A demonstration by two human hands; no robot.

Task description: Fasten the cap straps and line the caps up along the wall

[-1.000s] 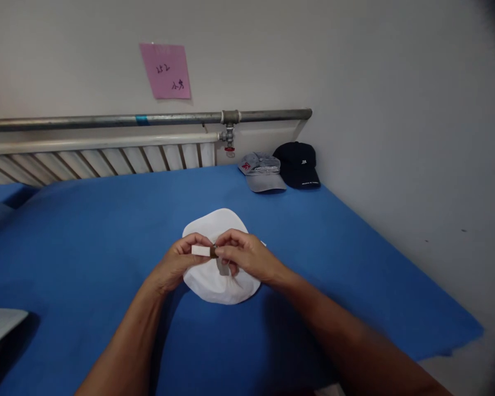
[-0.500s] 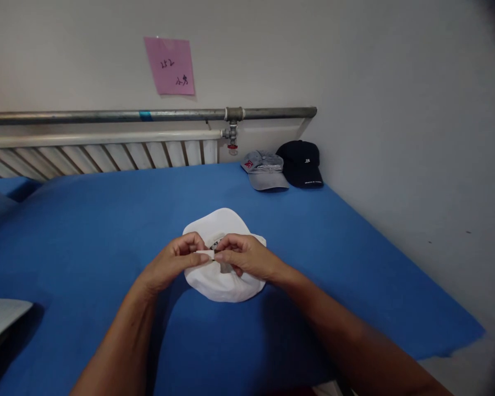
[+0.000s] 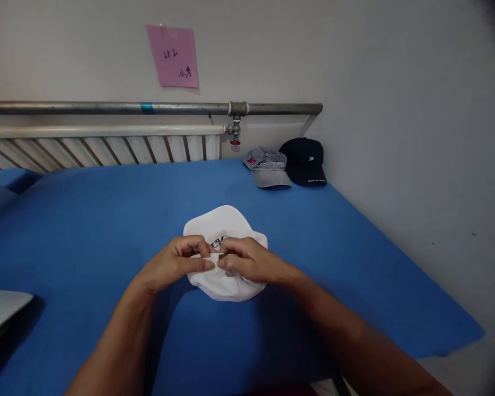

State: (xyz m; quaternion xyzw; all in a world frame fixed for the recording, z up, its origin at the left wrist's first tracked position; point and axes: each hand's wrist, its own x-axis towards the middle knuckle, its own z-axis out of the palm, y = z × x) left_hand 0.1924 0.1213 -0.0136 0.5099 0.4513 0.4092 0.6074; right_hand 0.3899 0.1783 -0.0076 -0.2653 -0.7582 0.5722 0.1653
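Observation:
A white cap [image 3: 220,218] lies on the blue-covered surface in front of me, its brim pointing away and dark lettering partly visible between my hands. Over the cap's back opening, my left hand [image 3: 176,263] pinches the narrow white strap [image 3: 213,255] between thumb and fingers. From the other side my right hand [image 3: 253,260] closes thumb and forefinger on the strap's end. The two thumbs almost touch. My fingers cover much of the strap, so how its ends meet is hidden.
A grey cap [image 3: 268,168] and a black cap [image 3: 302,162] sit side by side at the far right corner by the wall. Behind the blue cover [image 3: 119,203] run a radiator [image 3: 119,149] and a metal pipe [image 3: 103,108]. A pale flat object [image 3: 4,308] enters at the left edge.
The strap has turned from showing its flat face to a thin edge between my fingers. More of the cap's lettering shows. The whole view has shifted slightly.

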